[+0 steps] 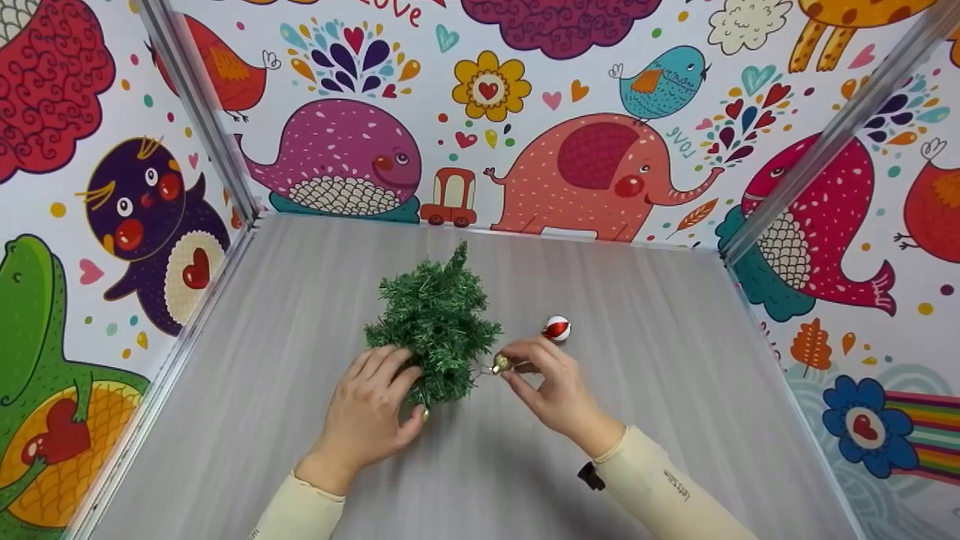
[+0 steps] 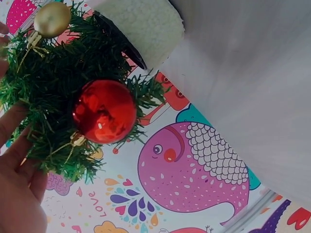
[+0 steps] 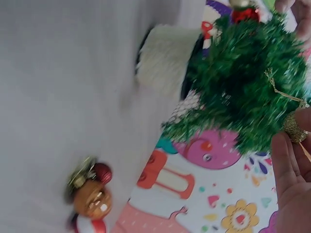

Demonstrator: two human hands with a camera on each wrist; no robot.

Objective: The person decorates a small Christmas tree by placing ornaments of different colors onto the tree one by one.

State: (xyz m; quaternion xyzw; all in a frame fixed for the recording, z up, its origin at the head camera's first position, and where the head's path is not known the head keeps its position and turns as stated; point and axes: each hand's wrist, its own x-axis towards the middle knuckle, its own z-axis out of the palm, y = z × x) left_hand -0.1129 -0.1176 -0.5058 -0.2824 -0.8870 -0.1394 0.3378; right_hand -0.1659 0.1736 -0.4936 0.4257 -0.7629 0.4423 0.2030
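The right hand (image 1: 551,379) pinches a glittery gold ornament (image 1: 501,365), its thin cord reaching toward the branches, while the left hand (image 1: 371,405) is spread with its fingers resting against the other side of the small green tree (image 1: 435,315). The tree stands between the hands on a white base (image 2: 150,29). Judging by what hangs there, the decorating is partly done: a red bauble (image 2: 104,111) and a plain gold bauble (image 2: 52,20) are on the left side, and the pinched one seems not yet hung. Left over beside the tree are a red-and-white bauble (image 1: 557,328), an orange bauble (image 3: 92,199), a dark red one (image 3: 103,173) and something gold, too blurred to tell. The bench (image 1: 660,337) is grey wood-grain, enclosed by walls (image 1: 525,142) of cartoon animals, with metal strips (image 1: 832,142) at the corners.
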